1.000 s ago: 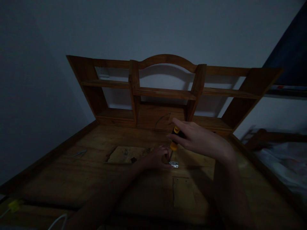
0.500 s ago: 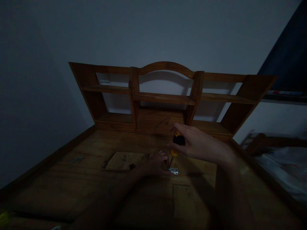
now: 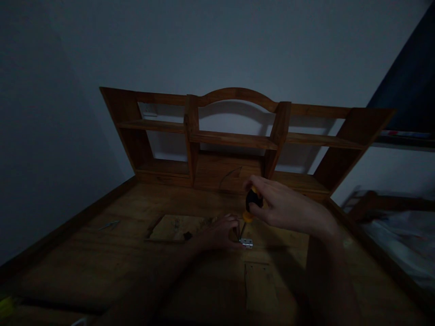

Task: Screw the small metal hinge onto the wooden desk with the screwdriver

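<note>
A yellow and black screwdriver point(image 3: 253, 199) is gripped by its handle in my right hand point(image 3: 277, 201), its shaft slanting down and to the left. The tip meets a small silver metal hinge point(image 3: 247, 243) with holes, lying on the wooden desktop point(image 3: 204, 280). Close against the hinge's left end, my left hand point(image 3: 226, 231) has its fingers curled in a pinch around the screwdriver tip. What those fingers pinch is too dark and small to make out.
A wooden shelf unit point(image 3: 234, 140) stands along the desk's back edge. Left of my hands lies a pale wooden board point(image 3: 170, 227); another rectangular wooden piece point(image 3: 260, 287) is nearer me. Thin metal pieces point(image 3: 109, 225) lie far left. A yellow object point(image 3: 6, 307) is at the lower left.
My right hand's fingers have shifted slightly around the screwdriver handle. The left hand and the hinge stay in place; the view has moved a little.
</note>
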{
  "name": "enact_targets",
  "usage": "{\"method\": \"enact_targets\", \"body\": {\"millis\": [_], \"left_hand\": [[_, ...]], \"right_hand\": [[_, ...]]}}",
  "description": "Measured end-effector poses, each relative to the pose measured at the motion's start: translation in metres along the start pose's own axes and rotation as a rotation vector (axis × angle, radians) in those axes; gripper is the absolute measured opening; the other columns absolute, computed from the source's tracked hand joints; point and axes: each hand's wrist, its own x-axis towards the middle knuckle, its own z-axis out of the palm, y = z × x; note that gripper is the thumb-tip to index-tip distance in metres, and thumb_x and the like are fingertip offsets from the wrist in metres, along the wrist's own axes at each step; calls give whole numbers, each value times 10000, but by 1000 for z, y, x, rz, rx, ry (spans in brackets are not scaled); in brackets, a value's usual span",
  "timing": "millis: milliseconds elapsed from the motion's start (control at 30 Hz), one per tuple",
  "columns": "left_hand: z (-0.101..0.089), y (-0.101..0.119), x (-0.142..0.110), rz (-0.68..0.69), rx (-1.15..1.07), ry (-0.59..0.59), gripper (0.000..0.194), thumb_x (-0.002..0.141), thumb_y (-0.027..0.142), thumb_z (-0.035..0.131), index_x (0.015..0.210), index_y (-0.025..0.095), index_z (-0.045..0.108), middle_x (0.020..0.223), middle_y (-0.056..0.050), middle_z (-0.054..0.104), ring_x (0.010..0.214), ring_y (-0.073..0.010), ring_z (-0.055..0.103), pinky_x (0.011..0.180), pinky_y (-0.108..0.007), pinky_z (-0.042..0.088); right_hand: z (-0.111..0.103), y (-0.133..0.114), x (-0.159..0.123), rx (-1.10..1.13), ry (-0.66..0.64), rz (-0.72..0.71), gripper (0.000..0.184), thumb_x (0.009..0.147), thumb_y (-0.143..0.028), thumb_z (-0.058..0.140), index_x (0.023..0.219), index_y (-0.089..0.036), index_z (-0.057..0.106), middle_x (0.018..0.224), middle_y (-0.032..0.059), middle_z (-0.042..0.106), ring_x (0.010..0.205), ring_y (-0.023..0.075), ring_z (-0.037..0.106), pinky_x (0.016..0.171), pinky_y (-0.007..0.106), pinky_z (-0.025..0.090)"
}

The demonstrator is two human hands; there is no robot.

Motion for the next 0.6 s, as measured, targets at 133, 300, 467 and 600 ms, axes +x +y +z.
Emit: {"method": "enact_targets", "body": {"millis": [133, 300, 467, 600], "left_hand": [[0, 1, 1, -26, 6, -12, 467, 700, 570, 754, 853, 153, 607, 1101, -63, 594, 1052, -212, 521, 947, -320, 394], [-2, 2, 1, -26, -34, -31, 426, 726, 540, 747, 875, 164, 614, 1117, -58, 590, 1073, -210, 515, 988, -329, 371], [-4, 3, 2, -20, -46, -34, 425, 726, 536, 750, 862, 160, 607, 1082, -57, 594, 1040, -202, 510, 920, -305, 388], [-4, 4, 2, -20, -46, -31, 437, 719, 546, 753, 845, 155, 602, 1029, -44, 597, 1008, -192, 510, 901, -298, 381]], "right_hand": [[0, -1, -3, -11, -11, 15, 227, 880, -264, 497, 1101, -218, 482, 980, -5, 587, 918, 167, 551, 767, 298, 374], [3, -3, -3, -63, 11, -7, 123, 929, -291, 453, 1012, -200, 446, 969, 13, 572, 884, 175, 543, 753, 312, 365], [5, -6, -3, -99, 21, -4, 139, 954, -335, 449, 1011, -208, 442, 945, 14, 581, 864, 182, 558, 737, 318, 363], [6, -6, -2, -152, 46, 49, 259, 976, -453, 420, 1067, -213, 456, 899, 25, 600, 854, 213, 580, 730, 336, 371]]}}
